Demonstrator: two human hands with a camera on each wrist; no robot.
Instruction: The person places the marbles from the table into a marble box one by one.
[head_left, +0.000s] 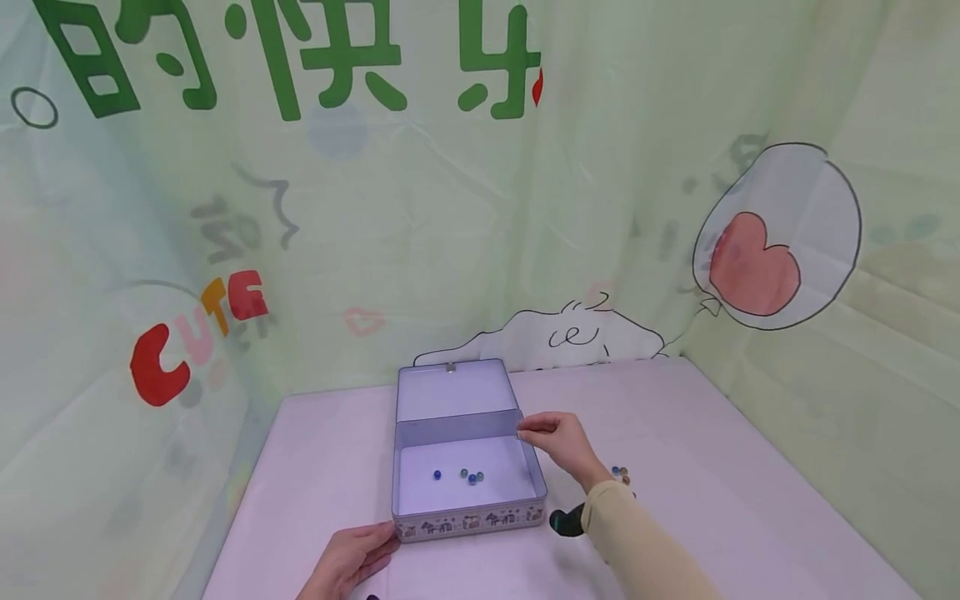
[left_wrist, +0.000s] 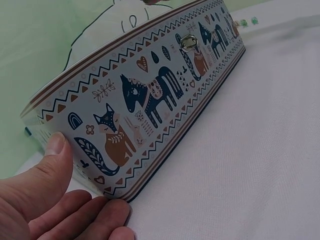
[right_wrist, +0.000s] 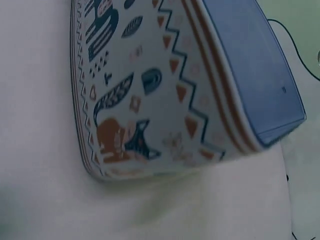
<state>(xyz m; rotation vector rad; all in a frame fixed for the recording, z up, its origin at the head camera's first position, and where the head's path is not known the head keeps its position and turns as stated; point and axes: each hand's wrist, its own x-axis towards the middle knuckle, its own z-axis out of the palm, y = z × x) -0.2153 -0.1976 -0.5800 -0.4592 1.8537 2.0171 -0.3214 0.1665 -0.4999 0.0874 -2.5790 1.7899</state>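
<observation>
A shallow metal tin (head_left: 471, 523), printed with foxes and horses, sits on the table with its hinged lid (head_left: 457, 393) laid back. Several marbles lie on its floor, among them a blue marble (head_left: 437, 475) and a green marble (head_left: 464, 473). My left hand (head_left: 352, 554) grips the tin's near left corner; in the left wrist view the thumb (left_wrist: 56, 145) presses its side and the fingers curl at the bottom edge. Over the tin's right rim, my right hand (head_left: 562, 446) pinches a small marble, mostly hidden by the fingertips. The right wrist view shows the tin's printed side (right_wrist: 135, 100) without that hand.
Beyond the right forearm, several loose marbles (head_left: 624, 472) lie on the white-covered table (head_left: 712, 492). A dark green shape (head_left: 567, 522) shows beside the right sleeve. Printed curtains (head_left: 450, 208) surround the table at the back and sides.
</observation>
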